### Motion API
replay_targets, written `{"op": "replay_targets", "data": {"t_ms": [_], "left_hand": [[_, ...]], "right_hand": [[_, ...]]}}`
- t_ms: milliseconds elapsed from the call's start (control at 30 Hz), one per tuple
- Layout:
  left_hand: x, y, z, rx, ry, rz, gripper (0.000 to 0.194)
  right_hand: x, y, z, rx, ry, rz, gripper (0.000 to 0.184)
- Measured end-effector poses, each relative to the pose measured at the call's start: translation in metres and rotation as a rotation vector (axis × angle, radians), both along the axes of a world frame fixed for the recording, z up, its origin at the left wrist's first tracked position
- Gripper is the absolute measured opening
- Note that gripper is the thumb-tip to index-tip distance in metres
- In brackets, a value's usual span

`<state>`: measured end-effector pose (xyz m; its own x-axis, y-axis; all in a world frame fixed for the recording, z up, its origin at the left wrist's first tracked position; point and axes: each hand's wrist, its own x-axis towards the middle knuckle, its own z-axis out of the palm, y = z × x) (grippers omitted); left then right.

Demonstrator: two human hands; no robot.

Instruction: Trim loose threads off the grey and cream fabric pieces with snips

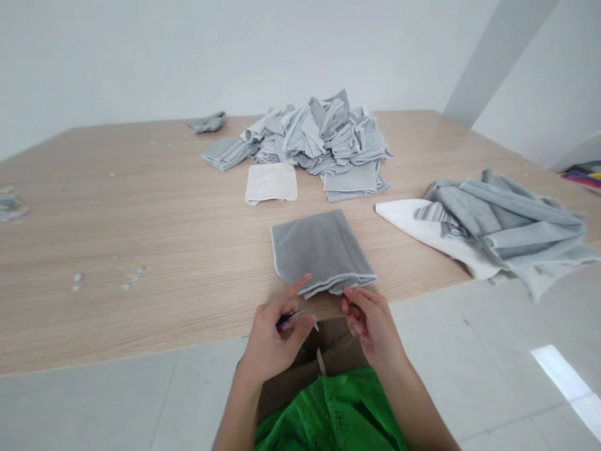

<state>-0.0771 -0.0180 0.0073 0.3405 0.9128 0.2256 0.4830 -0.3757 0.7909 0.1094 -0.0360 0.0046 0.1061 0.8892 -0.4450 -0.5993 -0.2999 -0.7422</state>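
Note:
A folded grey cloth (319,247) with pale stitched edges lies flat near the table's front edge. My left hand (270,344) holds small thread snips (284,321) with a dark purple handle, gripped by the curled fingers; the thin pointed blades show by the thumb. Its index finger is stretched out onto the cloth's near left part. At the near right corner, my right hand (375,326) pinches the cloth's hem between thumb and forefinger, with the other fingers curled in.
A heap of grey cloths (323,134) stands at the back of the wooden table (188,238). Before it lies a whitish folded cloth (271,182). Larger grey fabric (516,219) hangs over the right front edge. Lint scraps (134,275) dot the left side.

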Motion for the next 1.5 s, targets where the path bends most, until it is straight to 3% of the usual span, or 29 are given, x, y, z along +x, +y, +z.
{"op": "replay_targets", "data": {"t_ms": [100,300,467,600,900,1300,1500], "left_hand": [[-0.004,0.003,0.008,0.035,0.095,-0.102,0.051],[-0.008,0.021,0.03,0.25,0.441,-0.229,0.049],[-0.008,0.029,0.032,0.443,0.653,-0.288,0.043],[-0.008,0.028,0.024,0.555,0.589,-0.316,0.041],[0.0,0.034,0.009,0.709,0.38,-0.21,0.034],[0.013,0.036,0.01,0.641,0.285,-0.189,0.03],[0.013,0.035,0.008,0.658,0.33,-0.205,0.032]], "right_hand": [[0.001,0.0,0.0,0.004,0.019,-0.013,0.033],[0.0,0.001,0.0,0.006,0.026,-0.02,0.036],[-0.002,-0.001,-0.002,0.017,0.007,-0.006,0.039],[-0.002,-0.003,-0.004,-0.006,-0.005,0.026,0.039],[0.001,-0.01,0.001,-0.085,-0.007,0.144,0.046],[0.003,-0.012,0.006,-0.118,-0.015,0.166,0.043],[0.003,-0.011,0.006,-0.101,-0.011,0.15,0.041]]}}
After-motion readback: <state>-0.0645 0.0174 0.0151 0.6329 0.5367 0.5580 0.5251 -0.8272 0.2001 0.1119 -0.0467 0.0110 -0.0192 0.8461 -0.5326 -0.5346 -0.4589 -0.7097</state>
